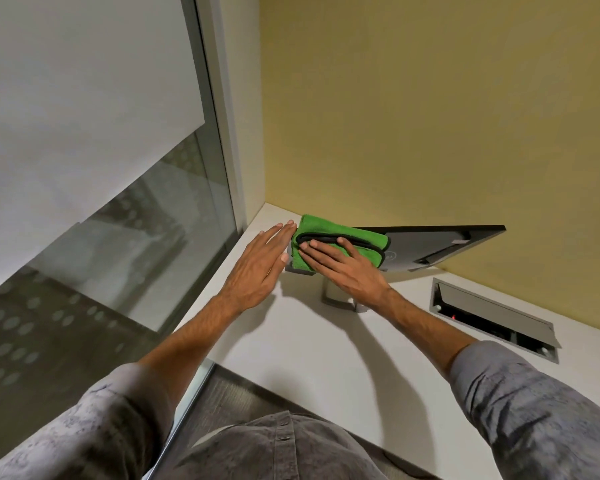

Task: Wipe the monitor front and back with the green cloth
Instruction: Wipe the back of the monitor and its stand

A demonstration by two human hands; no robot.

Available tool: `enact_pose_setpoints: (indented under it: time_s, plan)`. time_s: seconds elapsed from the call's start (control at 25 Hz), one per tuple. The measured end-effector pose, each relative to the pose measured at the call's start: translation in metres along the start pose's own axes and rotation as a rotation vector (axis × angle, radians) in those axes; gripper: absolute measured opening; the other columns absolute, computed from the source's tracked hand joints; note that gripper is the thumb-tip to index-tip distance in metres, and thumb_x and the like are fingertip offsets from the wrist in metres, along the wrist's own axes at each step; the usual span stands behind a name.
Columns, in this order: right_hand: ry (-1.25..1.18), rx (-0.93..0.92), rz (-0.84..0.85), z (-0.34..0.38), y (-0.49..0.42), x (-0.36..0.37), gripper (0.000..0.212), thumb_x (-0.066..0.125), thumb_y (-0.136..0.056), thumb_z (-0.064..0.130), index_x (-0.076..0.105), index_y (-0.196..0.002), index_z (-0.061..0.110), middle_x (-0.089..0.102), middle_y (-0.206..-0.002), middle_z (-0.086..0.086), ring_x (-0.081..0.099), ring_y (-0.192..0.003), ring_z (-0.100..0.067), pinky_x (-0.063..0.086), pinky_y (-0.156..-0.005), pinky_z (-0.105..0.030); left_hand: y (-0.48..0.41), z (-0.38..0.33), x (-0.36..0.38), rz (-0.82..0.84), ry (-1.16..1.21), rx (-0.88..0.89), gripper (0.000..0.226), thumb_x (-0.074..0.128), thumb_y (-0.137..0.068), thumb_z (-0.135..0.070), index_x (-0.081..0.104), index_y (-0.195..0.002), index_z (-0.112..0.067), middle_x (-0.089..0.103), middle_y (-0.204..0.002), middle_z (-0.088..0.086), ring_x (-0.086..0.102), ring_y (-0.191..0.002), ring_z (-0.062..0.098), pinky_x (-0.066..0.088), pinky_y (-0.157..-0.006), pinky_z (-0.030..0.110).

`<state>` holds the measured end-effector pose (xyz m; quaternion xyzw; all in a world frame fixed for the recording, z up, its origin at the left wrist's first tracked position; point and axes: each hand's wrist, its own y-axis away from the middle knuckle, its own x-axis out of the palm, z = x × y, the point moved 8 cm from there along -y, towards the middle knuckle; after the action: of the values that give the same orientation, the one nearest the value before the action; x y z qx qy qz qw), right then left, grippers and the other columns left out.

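Fingers (326, 258) of the right hand (354, 275) press flat on the cloth (326, 230), on the back of the monitor (430, 242). Left hand (260, 268), fingers straight, lies at its left end. Its long axis runs left-right, back toward the person; logo unreadable.

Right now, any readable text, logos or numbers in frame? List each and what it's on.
No text in this view can be read.
Round emblem on the back of the monitor, at the edge of the green cloth: too small and partly covered to read.
Red light inside the desk cable box: only a glow, no characters visible.
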<state>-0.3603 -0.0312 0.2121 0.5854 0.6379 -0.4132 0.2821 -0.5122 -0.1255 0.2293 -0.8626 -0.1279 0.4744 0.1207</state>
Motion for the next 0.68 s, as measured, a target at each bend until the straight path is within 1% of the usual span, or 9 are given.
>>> enact_pose_setpoints:
  time_s: [0.08, 0.16, 0.24, 0.48, 0.68]
  plan:
    - [-0.008, -0.064, 0.012, 0.007, -0.001, 0.002, 0.095, 0.053, -0.091, -0.007, 0.006, -0.171, 0.012, 0.001, -0.179, -0.003, 0.006, -0.165, -0.019, 0.019, -0.131, -0.049, 0.001, 0.0, 0.0, -0.009, -0.009, -0.003, 0.057, 0.032, -0.118, -0.027, 0.021, -0.173, -0.02, 0.025, -0.178, -0.005, 0.019, -0.165, 0.014, 0.026, -0.13, 0.055]
    - [0.016, -0.182, 0.079, 0.019, 0.004, 0.01, 0.09, 0.05, -0.095, -0.002, 0.001, -0.17, 0.009, -0.004, -0.179, -0.007, 0.002, -0.165, -0.021, 0.018, -0.132, -0.045, 0.001, -0.002, -0.003, -0.019, -0.02, -0.012, 0.056, 0.032, -0.118, -0.029, 0.023, -0.173, -0.021, 0.027, -0.177, -0.007, 0.019, -0.165, 0.013, 0.027, -0.13, 0.054]
    - [0.048, -0.243, 0.131, 0.024, 0.015, 0.018, 0.087, 0.048, -0.098, -0.001, -0.002, -0.169, 0.007, -0.007, -0.179, -0.008, 0.0, -0.165, -0.022, 0.017, -0.133, -0.043, 0.002, -0.004, -0.004, -0.014, -0.034, -0.007, 0.056, 0.031, -0.118, -0.03, 0.023, -0.173, -0.023, 0.026, -0.177, -0.009, 0.018, -0.165, 0.011, 0.027, -0.13, 0.053]
    - [0.133, -0.189, 0.006, 0.008, 0.004, -0.007, 0.083, 0.043, -0.1, -0.009, 0.003, -0.17, 0.012, -0.001, -0.179, -0.006, 0.005, -0.165, -0.023, 0.025, -0.13, -0.048, 0.003, -0.009, -0.004, -0.005, -0.066, -0.035, 0.057, 0.029, -0.119, -0.033, 0.019, -0.173, -0.024, 0.025, -0.178, -0.009, 0.014, -0.166, 0.011, 0.025, -0.13, 0.053]
    - [0.136, -0.176, 0.012, 0.007, 0.001, -0.008, 0.092, 0.04, -0.095, -0.017, -0.001, -0.17, 0.014, -0.005, -0.179, -0.004, 0.003, -0.165, -0.023, 0.022, -0.131, -0.048, 0.004, -0.011, -0.005, 0.007, -0.088, -0.018, 0.059, 0.033, -0.117, -0.035, 0.019, -0.173, -0.024, 0.025, -0.178, -0.009, 0.014, -0.166, 0.014, 0.025, -0.13, 0.055]
